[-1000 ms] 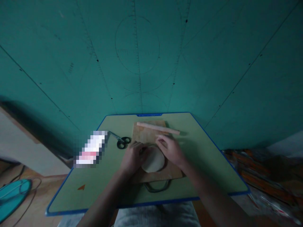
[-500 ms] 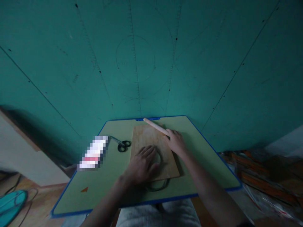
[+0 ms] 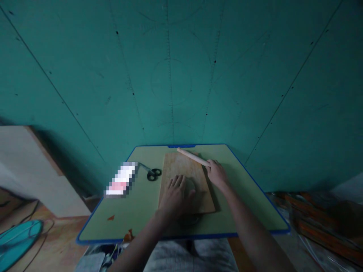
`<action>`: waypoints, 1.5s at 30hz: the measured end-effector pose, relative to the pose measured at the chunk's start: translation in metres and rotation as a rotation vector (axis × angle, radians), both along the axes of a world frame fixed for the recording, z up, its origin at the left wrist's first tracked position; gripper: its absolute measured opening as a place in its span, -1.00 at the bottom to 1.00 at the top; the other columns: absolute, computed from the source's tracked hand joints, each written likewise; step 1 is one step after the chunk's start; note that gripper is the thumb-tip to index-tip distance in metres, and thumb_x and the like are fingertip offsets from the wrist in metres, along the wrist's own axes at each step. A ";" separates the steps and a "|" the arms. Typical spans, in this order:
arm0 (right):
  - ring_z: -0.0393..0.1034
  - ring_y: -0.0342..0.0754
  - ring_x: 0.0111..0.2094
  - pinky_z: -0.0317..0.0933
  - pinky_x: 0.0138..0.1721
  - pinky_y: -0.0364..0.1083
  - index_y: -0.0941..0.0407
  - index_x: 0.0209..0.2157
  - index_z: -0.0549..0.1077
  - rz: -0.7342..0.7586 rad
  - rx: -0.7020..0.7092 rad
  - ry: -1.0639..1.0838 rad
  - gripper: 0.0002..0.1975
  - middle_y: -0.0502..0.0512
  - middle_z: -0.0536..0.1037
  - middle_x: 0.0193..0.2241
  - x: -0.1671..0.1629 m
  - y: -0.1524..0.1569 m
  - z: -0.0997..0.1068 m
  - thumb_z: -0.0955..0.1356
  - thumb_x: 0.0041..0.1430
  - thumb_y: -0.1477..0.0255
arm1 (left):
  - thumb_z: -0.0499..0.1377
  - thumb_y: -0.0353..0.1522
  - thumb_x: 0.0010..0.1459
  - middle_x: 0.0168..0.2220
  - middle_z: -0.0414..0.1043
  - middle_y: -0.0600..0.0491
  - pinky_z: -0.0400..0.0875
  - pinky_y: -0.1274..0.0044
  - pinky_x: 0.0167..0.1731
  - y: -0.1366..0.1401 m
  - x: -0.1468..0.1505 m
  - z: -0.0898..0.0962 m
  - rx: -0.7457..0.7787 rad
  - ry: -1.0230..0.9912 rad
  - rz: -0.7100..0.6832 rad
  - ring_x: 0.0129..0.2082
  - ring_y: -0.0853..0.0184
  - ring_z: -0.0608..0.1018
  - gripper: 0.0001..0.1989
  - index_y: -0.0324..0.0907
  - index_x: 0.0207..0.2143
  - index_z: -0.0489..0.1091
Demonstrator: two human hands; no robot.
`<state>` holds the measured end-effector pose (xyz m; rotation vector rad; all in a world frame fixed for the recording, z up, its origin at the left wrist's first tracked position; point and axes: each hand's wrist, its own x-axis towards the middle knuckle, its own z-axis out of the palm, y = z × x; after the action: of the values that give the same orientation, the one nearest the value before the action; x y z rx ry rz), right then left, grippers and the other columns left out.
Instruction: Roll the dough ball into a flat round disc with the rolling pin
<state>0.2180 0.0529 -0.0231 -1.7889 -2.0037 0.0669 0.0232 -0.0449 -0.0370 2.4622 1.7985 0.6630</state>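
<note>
My left hand (image 3: 175,194) lies over the wooden board (image 3: 172,166), its fingers stretched out and slightly apart. Beside its thumb, a dim, rounded greyish piece (image 3: 190,184) shows on the board, partly hidden by the hand. A dark curved strip (image 3: 191,220) sticks out past the board's front edge, blurred in shadow. My right hand (image 3: 217,173) is closed round one end of a pale wooden stick (image 3: 193,156), slim and round-ended like a rolling pin. The stick slants across the board's far right corner, pointing to the back left.
Scissors (image 3: 153,173) with black handles lie left of the board. A pixelated flat object (image 3: 121,179) is further left on the blue-edged table (image 3: 249,211). An orange scrap (image 3: 111,218) and a brown piece (image 3: 128,235) are near the front. A green wall (image 3: 181,94) stands behind.
My view has shifted, so the table sits further right. My left hand has turned so its fingers point more directly away from me. The right hand keeps its hold on the wooden stick.
</note>
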 end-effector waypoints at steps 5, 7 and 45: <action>0.42 0.07 -0.10 0.24 -0.09 -0.04 0.17 -0.06 0.45 0.040 0.038 0.038 -0.71 0.26 0.51 -0.13 0.012 -0.013 0.016 0.23 0.25 0.59 | 0.01 -0.24 0.33 0.24 0.28 -0.24 0.23 0.09 0.19 0.006 -0.052 0.020 0.062 -0.105 0.056 0.29 0.02 0.26 -0.53 -0.24 0.22 0.25; 0.41 0.05 -0.09 0.25 -0.05 -0.03 0.15 -0.06 0.45 0.154 0.083 0.111 -0.71 0.22 0.51 -0.13 0.016 -0.028 0.021 0.22 0.24 0.59 | 0.01 -0.23 0.33 0.26 0.25 -0.23 0.23 0.11 0.20 0.005 -0.069 0.031 0.138 -0.118 0.091 0.31 0.04 0.23 -0.52 -0.21 0.24 0.22; 0.36 0.09 0.01 0.17 0.03 0.01 0.15 -0.03 0.47 0.136 -0.042 -0.136 -0.62 0.25 0.52 -0.06 -0.028 -0.052 0.026 0.20 0.36 0.21 | -0.06 -0.22 0.34 0.06 0.48 -0.09 0.32 0.25 0.09 0.031 -0.036 0.043 0.037 0.202 0.166 0.13 0.08 0.43 -0.64 -0.14 -0.05 0.46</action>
<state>0.1899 0.0012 0.0030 -1.7223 -2.2344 0.0305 -0.0131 -0.0141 0.0056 2.5037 2.0992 0.4730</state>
